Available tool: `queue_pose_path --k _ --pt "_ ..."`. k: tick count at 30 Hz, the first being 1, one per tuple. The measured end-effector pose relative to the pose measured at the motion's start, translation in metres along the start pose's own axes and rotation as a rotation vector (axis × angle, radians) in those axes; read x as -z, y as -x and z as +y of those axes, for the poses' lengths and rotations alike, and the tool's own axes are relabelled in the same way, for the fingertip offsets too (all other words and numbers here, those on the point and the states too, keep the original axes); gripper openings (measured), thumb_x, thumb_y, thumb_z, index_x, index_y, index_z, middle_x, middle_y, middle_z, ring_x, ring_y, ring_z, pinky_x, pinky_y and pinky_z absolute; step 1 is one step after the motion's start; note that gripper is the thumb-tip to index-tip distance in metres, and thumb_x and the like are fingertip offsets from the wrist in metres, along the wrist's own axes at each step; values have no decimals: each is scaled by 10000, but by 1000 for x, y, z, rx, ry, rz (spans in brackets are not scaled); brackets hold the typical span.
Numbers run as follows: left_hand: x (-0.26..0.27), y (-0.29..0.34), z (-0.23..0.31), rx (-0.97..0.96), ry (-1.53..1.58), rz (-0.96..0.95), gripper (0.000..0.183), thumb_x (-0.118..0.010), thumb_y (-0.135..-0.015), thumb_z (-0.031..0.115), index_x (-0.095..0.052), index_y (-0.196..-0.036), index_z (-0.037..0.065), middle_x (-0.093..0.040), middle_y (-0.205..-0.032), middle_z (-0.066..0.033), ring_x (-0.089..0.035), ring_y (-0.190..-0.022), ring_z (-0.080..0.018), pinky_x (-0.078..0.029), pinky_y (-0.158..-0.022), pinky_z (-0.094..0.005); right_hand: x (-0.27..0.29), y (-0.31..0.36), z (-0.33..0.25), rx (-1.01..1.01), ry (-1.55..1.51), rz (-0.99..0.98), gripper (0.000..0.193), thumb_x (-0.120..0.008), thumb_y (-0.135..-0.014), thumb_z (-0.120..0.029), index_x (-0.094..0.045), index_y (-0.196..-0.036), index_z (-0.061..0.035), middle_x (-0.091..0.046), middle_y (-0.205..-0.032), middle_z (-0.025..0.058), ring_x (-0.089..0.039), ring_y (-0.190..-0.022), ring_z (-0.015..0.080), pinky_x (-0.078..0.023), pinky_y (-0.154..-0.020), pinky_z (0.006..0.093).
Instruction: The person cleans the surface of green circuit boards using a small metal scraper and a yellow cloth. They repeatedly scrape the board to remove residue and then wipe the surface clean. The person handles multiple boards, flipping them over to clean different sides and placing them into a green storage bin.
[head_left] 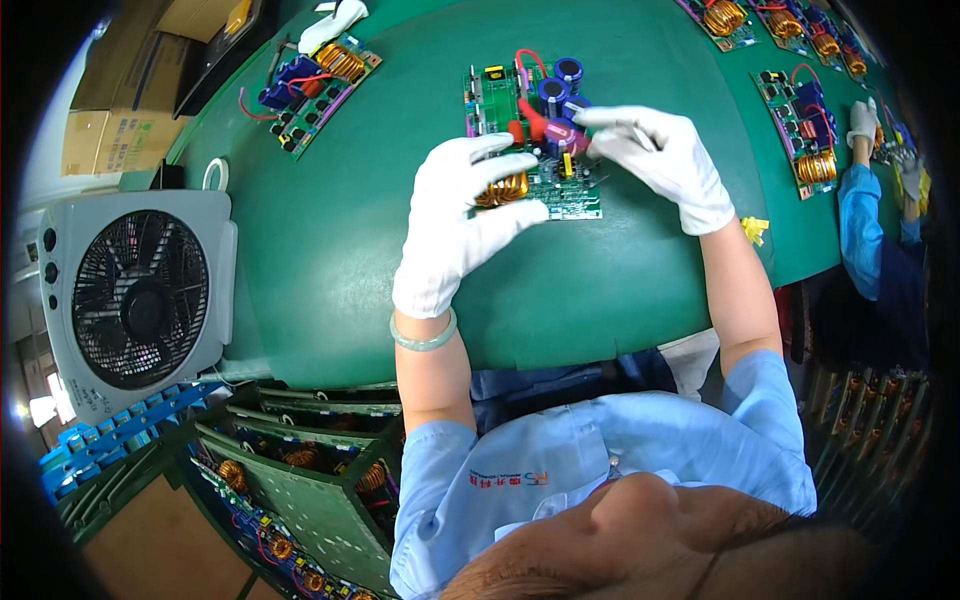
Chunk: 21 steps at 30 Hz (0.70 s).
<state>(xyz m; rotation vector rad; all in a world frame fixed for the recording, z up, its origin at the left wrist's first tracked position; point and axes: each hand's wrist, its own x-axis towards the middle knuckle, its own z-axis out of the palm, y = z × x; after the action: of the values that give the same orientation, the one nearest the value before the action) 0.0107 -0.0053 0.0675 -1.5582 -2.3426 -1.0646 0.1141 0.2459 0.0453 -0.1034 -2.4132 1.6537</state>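
In front of me on the green tabletop lies a green circuit board with blue cylindrical capacitors, a copper-wound coil and a red wire. My left hand, white-gloved, rests on the board's left side, its fingers and thumb around the coil. My right hand, also gloved, is at the right side of the capacitors, its fingers bent toward the thumb. A blurred red piece lies over the board between my hands. Its kind, and what my right fingertips hold, cannot be made out.
A similar board lies at the far left, with several more at the right, one of them here. A grey box fan stands at the left. Racks of boards are below. A co-worker's gloved hand shows at the right.
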Motion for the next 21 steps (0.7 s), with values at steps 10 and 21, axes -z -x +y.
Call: queue_pose_path --k 10,21 --pt "-8 11 -30 186 15 139 348 -798 -695 5 -720 -1027 72 -657 -1203 -153 -631 -1107 -295 -519 -939 -387 26 -13 43 185 543 417 281 -738 -860 -202 -695 -1130 -137 -717 -963 101 -689 -836 304 -555 -731 328" --pt "14 15 -52 771 453 805 285 -647 -937 66 -625 -1213 -2 -698 -1049 -99 -647 -849 -117 -494 -704 -210 17 -14 47 38 613 258 203 -679 -908 -247 -675 -1043 -94 -685 -887 103 -645 -810 336 -509 -698 402"
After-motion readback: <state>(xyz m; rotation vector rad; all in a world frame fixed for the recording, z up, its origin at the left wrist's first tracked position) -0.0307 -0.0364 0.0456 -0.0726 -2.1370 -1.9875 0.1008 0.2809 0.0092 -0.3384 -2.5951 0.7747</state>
